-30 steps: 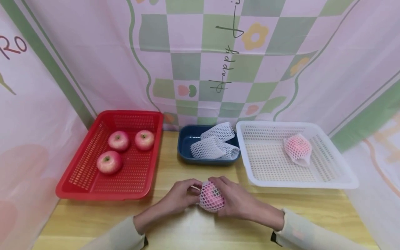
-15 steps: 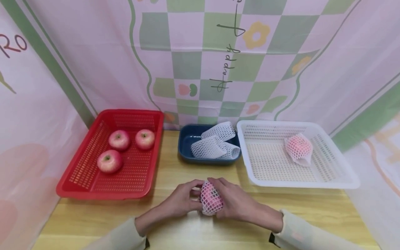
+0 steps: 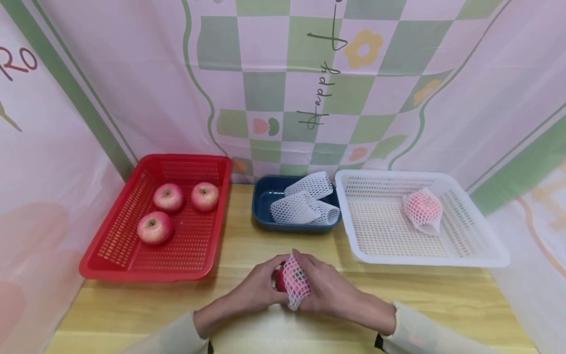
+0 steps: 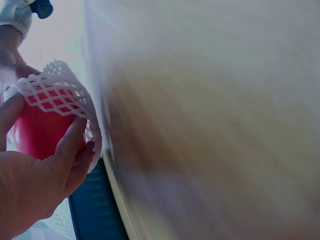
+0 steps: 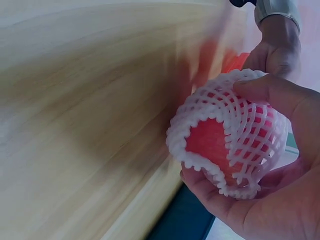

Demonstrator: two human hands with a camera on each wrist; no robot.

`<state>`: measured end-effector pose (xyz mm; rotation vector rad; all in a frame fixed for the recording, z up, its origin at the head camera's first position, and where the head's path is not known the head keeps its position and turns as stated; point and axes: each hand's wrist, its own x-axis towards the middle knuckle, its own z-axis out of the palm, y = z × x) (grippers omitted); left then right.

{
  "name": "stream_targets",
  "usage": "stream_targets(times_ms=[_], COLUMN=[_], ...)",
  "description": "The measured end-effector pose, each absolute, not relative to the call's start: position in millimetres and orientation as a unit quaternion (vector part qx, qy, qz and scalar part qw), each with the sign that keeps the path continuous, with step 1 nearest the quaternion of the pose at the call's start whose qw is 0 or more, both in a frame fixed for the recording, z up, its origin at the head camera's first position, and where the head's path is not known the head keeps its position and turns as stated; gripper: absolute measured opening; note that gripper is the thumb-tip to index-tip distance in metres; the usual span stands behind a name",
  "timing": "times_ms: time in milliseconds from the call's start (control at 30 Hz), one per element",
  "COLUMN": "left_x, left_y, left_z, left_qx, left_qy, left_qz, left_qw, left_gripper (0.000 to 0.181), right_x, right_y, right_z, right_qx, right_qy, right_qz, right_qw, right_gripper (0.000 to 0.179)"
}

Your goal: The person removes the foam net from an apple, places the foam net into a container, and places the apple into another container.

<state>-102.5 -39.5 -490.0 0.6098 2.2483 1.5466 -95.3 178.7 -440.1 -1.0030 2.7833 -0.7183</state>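
Low over the wooden table, both hands hold an apple partly covered by a white foam net. My left hand curls its fingers and thumb round the apple's bare red side. In the left wrist view, its fingertips reach the edge of the net. From the other side, my right hand grips the netted part. The right wrist view shows its thumb on the mesh and its fingers underneath, with the net's open rim around bare red skin. The palms hide much of the apple in the head view.
A red basket at left holds three bare apples. Spare foam nets lie in a dark blue box at the back middle. To the right, a white basket contains one net-wrapped apple. A patterned curtain hangs behind.
The apple has turned between the hands, and its bare red side now shows near the left hand. The net has shifted toward the right hand. The baskets and box have not moved.
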Motion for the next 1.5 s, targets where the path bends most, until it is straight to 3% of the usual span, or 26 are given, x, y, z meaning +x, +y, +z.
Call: stream_targets(times_ms=[200,767,1300,1500], left_x=[-103,-99,-99,-99], left_y=[-37,-46,-54,-57], left_z=[-491,-488,-485,-482], left_qx=[0.219,0.196,0.176,0.155], left_qy=[0.793,0.789,0.788,0.788], left_qz=[0.545,0.556,0.570,0.575], left_qw=[0.160,0.172,0.152,0.153], left_gripper=[0.091,0.092,0.085,0.083], right_x=[-94,-99,-103,-103], right_y=[177,180,189,194], right_z=[-442,-435,-436,-438], right_qx=[-0.332,-0.354,-0.370,-0.388], right_qy=[0.911,0.902,0.886,0.873], right_qz=[-0.243,-0.243,-0.278,-0.294], right_qw=[0.029,0.048,0.024,-0.028], right_gripper=[0.114,0.105,0.078,0.057])
